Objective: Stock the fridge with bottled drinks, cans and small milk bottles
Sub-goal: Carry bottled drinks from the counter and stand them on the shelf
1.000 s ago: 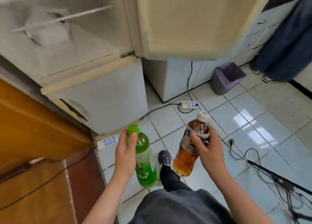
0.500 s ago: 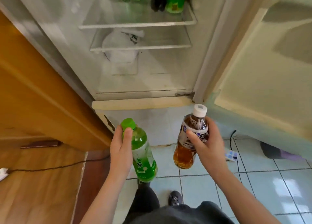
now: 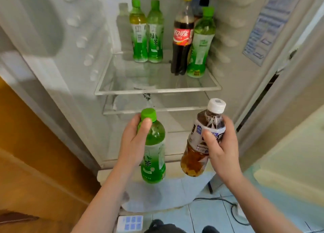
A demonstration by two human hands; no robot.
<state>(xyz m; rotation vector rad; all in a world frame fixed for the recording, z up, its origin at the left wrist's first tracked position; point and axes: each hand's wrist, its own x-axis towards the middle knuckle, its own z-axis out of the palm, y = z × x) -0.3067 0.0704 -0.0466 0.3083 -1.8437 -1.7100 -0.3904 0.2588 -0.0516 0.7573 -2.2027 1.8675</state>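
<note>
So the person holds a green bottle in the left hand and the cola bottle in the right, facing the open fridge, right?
The head view shows the right hand holding a white-capped brown tea bottle; the cola bottle stands on the fridge shelf. The rest is right.

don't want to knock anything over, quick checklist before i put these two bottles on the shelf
1. Fridge open: ok.
2. Left hand grips green tea bottle: ok.
3. Right hand grips brown tea bottle: ok.
4. Both held bottles capped: ok.
5. Bare room on glass shelf, front and left: ok.
6. Cola bottle standing steady: cannot tell.
</note>
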